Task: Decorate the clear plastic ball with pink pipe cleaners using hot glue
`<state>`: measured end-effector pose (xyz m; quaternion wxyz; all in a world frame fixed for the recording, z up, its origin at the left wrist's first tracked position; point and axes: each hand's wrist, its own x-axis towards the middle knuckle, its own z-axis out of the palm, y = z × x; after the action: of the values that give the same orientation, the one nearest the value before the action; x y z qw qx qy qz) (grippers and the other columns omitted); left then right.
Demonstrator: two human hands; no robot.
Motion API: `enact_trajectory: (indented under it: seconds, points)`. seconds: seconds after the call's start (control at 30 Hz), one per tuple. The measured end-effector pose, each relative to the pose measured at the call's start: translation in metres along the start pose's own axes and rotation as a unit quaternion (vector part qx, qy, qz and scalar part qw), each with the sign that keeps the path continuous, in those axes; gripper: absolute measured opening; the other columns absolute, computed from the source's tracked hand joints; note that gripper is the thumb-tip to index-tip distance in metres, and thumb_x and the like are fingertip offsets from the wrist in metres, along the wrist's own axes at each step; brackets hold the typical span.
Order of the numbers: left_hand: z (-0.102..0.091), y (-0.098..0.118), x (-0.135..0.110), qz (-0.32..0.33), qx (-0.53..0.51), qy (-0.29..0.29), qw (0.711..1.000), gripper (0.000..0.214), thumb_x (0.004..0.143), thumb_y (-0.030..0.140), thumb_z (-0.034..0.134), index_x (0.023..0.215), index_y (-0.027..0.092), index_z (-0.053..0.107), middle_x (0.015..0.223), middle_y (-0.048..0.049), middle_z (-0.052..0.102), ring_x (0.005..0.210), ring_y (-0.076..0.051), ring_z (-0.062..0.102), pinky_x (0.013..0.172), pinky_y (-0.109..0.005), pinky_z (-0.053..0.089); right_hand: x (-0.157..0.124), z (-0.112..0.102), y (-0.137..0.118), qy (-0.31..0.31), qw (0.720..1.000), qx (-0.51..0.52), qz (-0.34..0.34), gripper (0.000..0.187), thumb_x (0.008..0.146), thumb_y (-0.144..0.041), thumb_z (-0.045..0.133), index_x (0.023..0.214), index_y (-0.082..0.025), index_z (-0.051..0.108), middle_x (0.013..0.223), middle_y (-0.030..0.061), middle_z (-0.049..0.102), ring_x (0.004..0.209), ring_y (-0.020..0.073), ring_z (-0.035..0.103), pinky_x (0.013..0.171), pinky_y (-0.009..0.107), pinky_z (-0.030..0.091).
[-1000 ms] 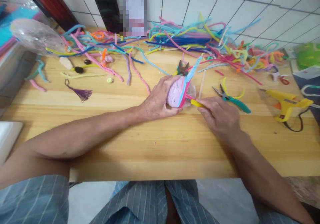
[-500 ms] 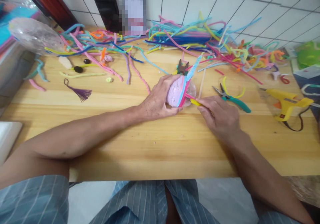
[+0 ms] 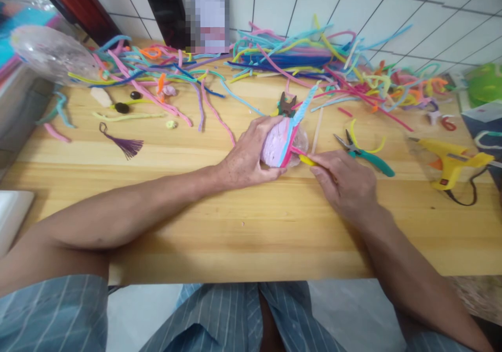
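Observation:
My left hand [image 3: 251, 150] is wrapped around a lilac rounded craft piece [image 3: 275, 144] and steadies it over the table. A blue and a pink pipe cleaner strip [image 3: 289, 142] cross its right side, and a pale blue twisted stem [image 3: 306, 103] sticks up from it. Clear plastic shows behind its right edge. Pinched in my right hand [image 3: 345, 182] is a short yellow piece [image 3: 308, 160], in line with a thin pink end that touches the craft piece. Whether the yellow piece is a tool or a pipe cleaner, I cannot tell. Just beyond my left fingers lie brown-jawed pliers [image 3: 288, 103].
Teal-handled pliers [image 3: 371, 159] and a yellow glue gun [image 3: 451, 161] with its cord lie to the right. Heaped pipe cleaners [image 3: 282, 61] line the tiled wall. A purple tassel [image 3: 124, 145] and black beads [image 3: 122, 108] are on the left, below a plastic bag [image 3: 53, 54].
Both hands keep their hold and almost the same position. The view has shifted very slightly.

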<state>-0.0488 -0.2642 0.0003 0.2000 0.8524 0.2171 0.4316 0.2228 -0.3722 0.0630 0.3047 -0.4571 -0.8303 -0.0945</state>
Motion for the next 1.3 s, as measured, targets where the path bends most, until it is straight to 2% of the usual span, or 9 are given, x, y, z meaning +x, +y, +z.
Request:
enact_trajectory:
  seconds: [0.17, 0.37, 0.6, 0.87, 1.07, 1.3]
  points:
    - [0.0016, -0.0003, 0.0005, 0.012, -0.007, 0.011, 1.000, 0.102, 0.099, 0.062, 0.086, 0.177, 0.028, 0.031, 0.168, -0.0217, 0.058, 0.158, -0.042, 0.060, 0.134, -0.065, 0.051, 0.0015, -0.0010, -0.0013, -0.005, 1.000, 0.006, -0.001, 0.025, 0.121, -0.031, 0.062, 0.136, -0.027, 0.082, 0.113, 0.0073, 0.090, 0.101, 0.0224, 0.086, 0.087, 0.035, 0.068]
    - [0.0013, 0.0006, 0.0008, 0.002, 0.008, 0.009, 1.000, 0.100, 0.102, 0.065, 0.082, 0.178, 0.028, 0.030, 0.168, -0.0215, 0.060, 0.158, -0.041, 0.059, 0.133, -0.065, 0.052, 0.0065, -0.0011, -0.0060, 0.018, 0.999, 0.033, -0.023, 0.029, 0.118, -0.021, 0.064, 0.142, -0.028, 0.080, 0.115, 0.0053, 0.090, 0.101, 0.0209, 0.087, 0.089, 0.033, 0.068]
    - [-0.0009, -0.0016, -0.0001, 0.008, -0.004, 0.000, 1.000, 0.103, 0.098, 0.060, 0.086, 0.178, 0.029, 0.029, 0.169, -0.0213, 0.058, 0.160, -0.043, 0.058, 0.134, -0.067, 0.050, 0.0061, -0.0011, -0.0058, 0.019, 0.999, 0.045, -0.023, 0.029, 0.117, -0.019, 0.066, 0.142, -0.028, 0.079, 0.114, 0.0053, 0.090, 0.101, 0.0213, 0.088, 0.087, 0.033, 0.069]
    - [-0.0026, -0.0017, -0.0007, 0.005, 0.000, -0.010, 1.000, 0.105, 0.098, 0.064, 0.085, 0.179, 0.030, 0.028, 0.171, -0.0213, 0.056, 0.162, -0.044, 0.055, 0.136, -0.069, 0.048, 0.0002, -0.0008, -0.0033, -0.019, 0.999, 0.022, 0.027, 0.026, 0.121, -0.033, 0.061, 0.136, -0.029, 0.083, 0.114, 0.0079, 0.089, 0.102, 0.0237, 0.086, 0.088, 0.037, 0.070]
    - [-0.0047, -0.0025, -0.0005, 0.004, -0.015, -0.019, 1.000, 0.100, 0.103, 0.071, 0.078, 0.179, 0.031, 0.027, 0.171, -0.0204, 0.055, 0.161, -0.043, 0.055, 0.136, -0.067, 0.047, -0.0002, -0.0009, -0.0028, -0.022, 0.999, 0.030, 0.026, 0.027, 0.120, -0.030, 0.062, 0.139, -0.030, 0.082, 0.116, 0.0072, 0.090, 0.105, 0.0229, 0.087, 0.091, 0.035, 0.069]
    - [-0.0025, -0.0018, -0.0007, 0.004, -0.016, -0.006, 1.000, 0.098, 0.103, 0.065, 0.080, 0.179, 0.030, 0.029, 0.171, -0.0210, 0.056, 0.160, -0.043, 0.056, 0.136, -0.067, 0.047, 0.0021, 0.0000, -0.0048, 0.000, 0.999, 0.039, 0.008, 0.027, 0.120, -0.028, 0.062, 0.138, -0.029, 0.082, 0.114, 0.0062, 0.091, 0.101, 0.0220, 0.087, 0.090, 0.035, 0.071]
